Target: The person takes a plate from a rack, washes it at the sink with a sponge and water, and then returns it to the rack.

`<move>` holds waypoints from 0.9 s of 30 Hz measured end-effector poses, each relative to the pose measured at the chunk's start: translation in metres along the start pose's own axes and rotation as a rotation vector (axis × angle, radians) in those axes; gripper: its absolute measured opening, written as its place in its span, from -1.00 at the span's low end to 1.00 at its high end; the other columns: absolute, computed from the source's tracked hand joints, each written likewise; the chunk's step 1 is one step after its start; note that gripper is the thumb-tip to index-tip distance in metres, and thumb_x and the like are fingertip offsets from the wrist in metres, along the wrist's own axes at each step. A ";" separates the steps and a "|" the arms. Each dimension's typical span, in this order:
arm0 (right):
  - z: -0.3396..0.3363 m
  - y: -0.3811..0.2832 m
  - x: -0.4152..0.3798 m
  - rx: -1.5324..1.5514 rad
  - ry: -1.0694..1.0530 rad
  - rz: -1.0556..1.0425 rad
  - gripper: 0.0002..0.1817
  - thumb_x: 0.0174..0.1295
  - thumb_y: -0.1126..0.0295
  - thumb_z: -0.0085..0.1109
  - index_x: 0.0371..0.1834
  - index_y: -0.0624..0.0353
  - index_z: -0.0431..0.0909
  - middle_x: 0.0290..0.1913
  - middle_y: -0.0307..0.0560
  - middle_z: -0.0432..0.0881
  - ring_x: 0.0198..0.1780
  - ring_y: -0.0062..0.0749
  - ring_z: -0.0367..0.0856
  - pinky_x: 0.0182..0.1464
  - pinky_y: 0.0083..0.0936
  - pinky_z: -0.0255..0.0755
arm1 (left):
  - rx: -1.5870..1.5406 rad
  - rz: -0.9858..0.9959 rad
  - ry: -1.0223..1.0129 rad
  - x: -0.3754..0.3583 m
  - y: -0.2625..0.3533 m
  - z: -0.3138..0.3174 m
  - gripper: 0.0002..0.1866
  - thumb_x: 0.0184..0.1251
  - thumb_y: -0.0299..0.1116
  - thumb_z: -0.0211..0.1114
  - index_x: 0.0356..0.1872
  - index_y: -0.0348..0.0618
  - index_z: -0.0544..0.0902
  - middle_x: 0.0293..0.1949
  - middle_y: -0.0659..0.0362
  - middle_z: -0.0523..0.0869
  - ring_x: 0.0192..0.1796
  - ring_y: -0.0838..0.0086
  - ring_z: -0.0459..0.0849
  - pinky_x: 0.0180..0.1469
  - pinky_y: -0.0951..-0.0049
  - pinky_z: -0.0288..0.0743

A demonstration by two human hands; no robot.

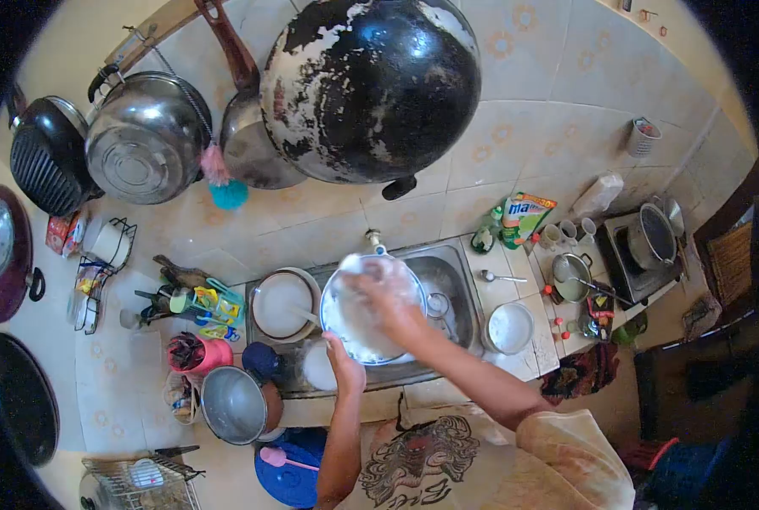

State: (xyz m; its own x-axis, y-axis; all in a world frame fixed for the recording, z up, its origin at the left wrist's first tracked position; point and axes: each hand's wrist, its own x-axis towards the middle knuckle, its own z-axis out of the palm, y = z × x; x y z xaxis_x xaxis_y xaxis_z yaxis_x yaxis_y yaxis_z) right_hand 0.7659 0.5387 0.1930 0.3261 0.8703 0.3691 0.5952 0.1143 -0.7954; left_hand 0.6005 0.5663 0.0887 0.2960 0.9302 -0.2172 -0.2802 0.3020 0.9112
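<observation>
Over the metal sink (464,297), a white plate with a blue rim (358,327) is held up. My left hand (345,364) grips its lower left edge, fingers hidden beneath it. My right hand (379,293) is on the plate's upper face, blurred by motion, with whitish suds around the fingers; what it holds cannot be made out. Left of the plate, a soapy round dish (282,304) sits in the sink. Another whitish dish (318,365) lies below it, partly covered by my left hand. The tap (374,241) is just above the plate.
A white bowl (510,328) and a spoon (503,277) are on the right counter. Farther right stand a small pot (572,279) and the stove (621,255). A grey pot (234,405) and pink container (201,354) are lower left. A large wok (375,89) hangs above.
</observation>
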 end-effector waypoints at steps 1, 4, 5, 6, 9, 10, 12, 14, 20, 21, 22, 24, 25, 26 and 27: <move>0.023 0.006 -0.011 -0.232 0.075 -0.224 -0.49 0.26 0.32 0.30 0.33 -0.16 0.58 0.24 0.23 0.51 0.24 0.18 0.51 0.24 0.08 0.42 | -0.002 -0.010 -0.002 -0.005 0.003 0.008 -0.13 0.57 0.37 -0.14 0.61 -0.09 0.14 0.56 0.05 0.28 0.54 0.16 0.30 0.57 0.11 0.16; 0.012 -0.030 -0.037 -0.182 -0.128 -0.197 -0.44 0.20 0.39 0.33 0.33 -0.15 0.59 0.20 0.18 0.52 0.24 0.12 0.49 0.20 0.01 0.51 | -0.538 -0.075 0.002 -0.007 0.023 0.022 -0.17 0.58 0.31 -0.04 0.52 -0.24 0.26 0.48 0.04 0.42 0.45 0.15 0.44 0.49 0.09 0.30; 0.002 -0.020 -0.049 -0.179 -0.182 -0.182 -0.45 0.23 0.34 0.32 0.35 -0.18 0.58 0.22 0.20 0.52 0.24 0.16 0.50 0.21 0.05 0.47 | -0.539 -0.070 0.005 -0.001 0.022 0.013 -0.17 0.58 0.31 -0.04 0.52 -0.24 0.26 0.48 0.04 0.42 0.45 0.15 0.44 0.49 0.09 0.30; -0.008 -0.009 -0.054 -0.177 -0.242 -0.175 -0.46 0.26 0.29 0.30 0.37 -0.22 0.57 0.24 0.22 0.52 0.23 0.20 0.51 0.23 0.09 0.44 | -0.403 0.021 0.048 0.007 0.016 0.004 -0.19 0.58 0.28 0.00 0.50 -0.25 0.29 0.45 0.03 0.46 0.42 0.15 0.48 0.47 0.09 0.34; -0.032 0.020 -0.040 -0.497 -0.221 -0.108 -0.45 0.26 0.27 0.32 0.37 -0.25 0.58 0.23 0.20 0.52 0.23 0.16 0.51 0.21 0.08 0.46 | -0.338 0.044 0.118 0.003 0.015 -0.009 -0.22 0.59 0.13 0.14 0.53 -0.30 0.23 0.43 -0.02 0.45 0.43 0.21 0.46 0.45 0.15 0.33; -0.028 0.027 -0.033 -0.498 -0.219 -0.093 -0.45 0.26 0.27 0.32 0.37 -0.25 0.58 0.23 0.20 0.52 0.23 0.16 0.51 0.21 0.08 0.46 | -0.216 0.055 0.129 0.000 0.016 -0.004 -0.24 0.60 0.13 0.11 0.51 -0.33 0.26 0.41 -0.02 0.47 0.40 0.23 0.48 0.43 0.18 0.34; -0.014 0.036 -0.015 -0.344 -0.018 -0.042 -0.46 0.27 0.23 0.32 0.37 -0.27 0.57 0.23 0.17 0.51 0.24 0.14 0.52 0.18 0.04 0.50 | -0.094 0.057 0.122 -0.002 0.012 0.004 -0.25 0.62 0.13 0.09 0.48 -0.35 0.29 0.38 -0.02 0.50 0.38 0.26 0.50 0.41 0.20 0.36; 0.008 0.010 -0.026 -0.277 -0.020 -0.098 -0.43 0.25 0.25 0.34 0.38 -0.27 0.58 0.23 0.17 0.52 0.21 0.12 0.53 0.19 0.00 0.51 | 0.088 0.143 0.090 0.000 0.008 0.009 -0.26 0.63 0.14 0.05 0.44 -0.40 0.33 0.34 -0.04 0.52 0.30 0.29 0.54 0.35 0.25 0.41; 0.004 0.053 -0.052 -0.336 -0.131 -0.252 -0.41 0.30 0.22 0.32 0.44 -0.24 0.51 0.25 0.19 0.52 0.23 0.14 0.51 0.20 -0.03 0.51 | -0.028 0.123 0.263 0.000 0.054 0.010 -0.22 0.59 0.19 0.08 0.42 -0.40 0.34 0.30 -0.09 0.54 0.29 0.19 0.57 0.33 0.17 0.46; 0.001 0.065 -0.048 -0.413 -0.122 -0.192 -0.42 0.33 0.19 0.30 0.45 -0.23 0.49 0.26 0.19 0.51 0.25 0.18 0.50 0.17 -0.01 0.53 | 0.063 0.114 0.284 -0.003 0.049 -0.003 -0.21 0.59 0.19 0.09 0.42 -0.42 0.33 0.30 -0.10 0.55 0.29 0.19 0.57 0.34 0.18 0.45; -0.003 0.060 -0.034 -0.407 -0.130 -0.179 -0.42 0.33 0.19 0.30 0.45 -0.23 0.49 0.26 0.19 0.51 0.25 0.18 0.50 0.17 -0.01 0.53 | 0.072 0.101 0.288 -0.002 0.036 -0.019 -0.21 0.59 0.19 0.09 0.42 -0.42 0.33 0.30 -0.10 0.55 0.29 0.19 0.57 0.34 0.18 0.45; -0.012 0.044 -0.002 -0.287 0.048 -0.078 -0.40 0.30 0.19 0.32 0.45 -0.25 0.49 0.25 0.18 0.53 0.22 0.18 0.51 0.18 0.04 0.51 | 0.307 0.201 0.130 0.006 0.010 -0.038 -0.20 0.58 0.19 0.10 0.43 -0.43 0.32 0.30 -0.10 0.55 0.31 0.19 0.57 0.36 0.19 0.43; -0.004 0.042 -0.004 -0.293 0.049 -0.080 -0.40 0.30 0.19 0.32 0.45 -0.25 0.49 0.25 0.18 0.53 0.22 0.18 0.51 0.18 0.04 0.51 | 0.302 0.202 0.126 0.002 0.019 -0.023 -0.20 0.58 0.19 0.10 0.43 -0.43 0.32 0.30 -0.10 0.55 0.31 0.19 0.57 0.36 0.19 0.43; 0.007 0.039 -0.014 -0.329 -0.006 -0.140 -0.45 0.30 0.23 0.32 0.40 -0.24 0.54 0.28 0.12 0.54 0.24 0.13 0.51 0.23 0.05 0.49 | 0.207 0.203 0.172 -0.003 0.028 -0.007 -0.22 0.60 0.17 0.10 0.42 -0.43 0.34 0.29 -0.10 0.56 0.30 0.21 0.57 0.35 0.20 0.43; 0.017 0.036 -0.027 -0.362 -0.060 -0.201 -0.49 0.30 0.27 0.31 0.36 -0.23 0.58 0.31 0.05 0.55 0.26 0.07 0.51 0.27 0.06 0.48 | 0.114 0.206 0.219 -0.008 0.040 0.007 -0.24 0.61 0.15 0.10 0.40 -0.44 0.36 0.28 -0.09 0.58 0.29 0.22 0.57 0.34 0.21 0.44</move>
State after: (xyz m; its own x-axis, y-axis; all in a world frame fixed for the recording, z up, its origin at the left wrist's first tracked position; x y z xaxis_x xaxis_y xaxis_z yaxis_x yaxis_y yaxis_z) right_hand 0.7655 0.5278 0.1464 0.1401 0.8756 0.4623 0.8658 0.1182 -0.4863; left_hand 0.5935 0.5695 0.1289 0.0361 0.9959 -0.0831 -0.2063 0.0888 0.9745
